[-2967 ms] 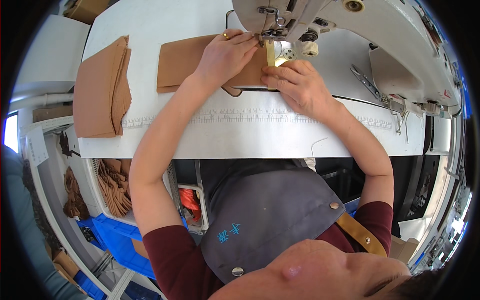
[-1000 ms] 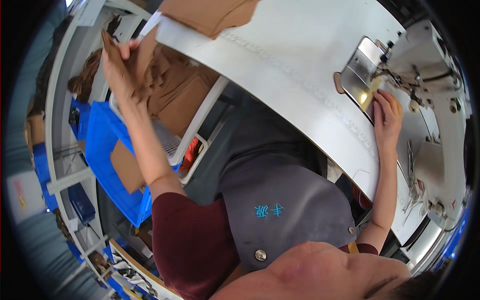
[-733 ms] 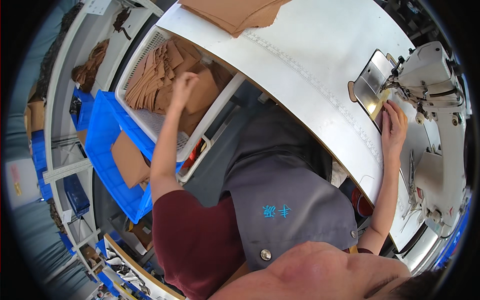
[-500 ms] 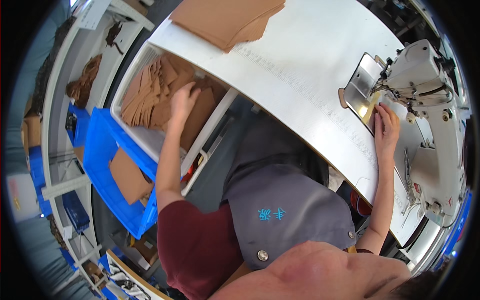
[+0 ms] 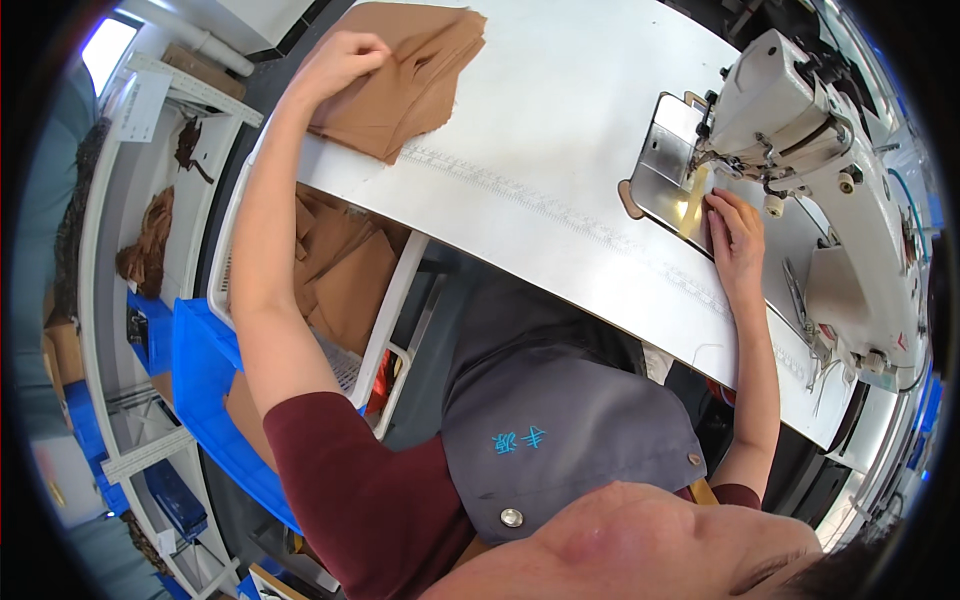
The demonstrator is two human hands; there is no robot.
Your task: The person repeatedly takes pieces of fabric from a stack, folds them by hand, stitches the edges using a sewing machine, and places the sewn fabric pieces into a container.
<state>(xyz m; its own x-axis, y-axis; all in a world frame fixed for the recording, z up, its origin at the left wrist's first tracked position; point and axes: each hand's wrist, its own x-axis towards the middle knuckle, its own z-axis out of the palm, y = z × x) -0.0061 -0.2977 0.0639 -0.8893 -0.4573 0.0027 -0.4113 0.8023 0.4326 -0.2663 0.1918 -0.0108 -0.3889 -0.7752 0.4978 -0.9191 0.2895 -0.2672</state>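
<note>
My left hand [image 5: 345, 65] reaches to the far left of the white table, its fingers closed on the edge of a brown fabric piece. Under it lies a stack of brown fabric pieces [image 5: 385, 115], creased near my fingers. At the right, my right hand [image 5: 735, 240] rests beside the sewing machine [image 5: 790, 120], fingers stretched out and holding nothing. Its fingertips touch the bed next to a yellow strip [image 5: 696, 200] on the shiny metal plate [image 5: 668, 150]. The needle area is partly hidden by the machine head.
Left of the table edge sits a white basket [image 5: 392, 300] with more brown pieces, partly behind my left arm. A blue bin [image 5: 205, 375] stands nearer, before white shelving [image 5: 95, 260]. Scissors [image 5: 797, 292] lie right of my right hand on the white table [image 5: 560, 130].
My left hand has moved up out of the white basket to the fabric stack on the table and taken hold of a piece. My right hand stays at the machine. The view has shifted slightly.
</note>
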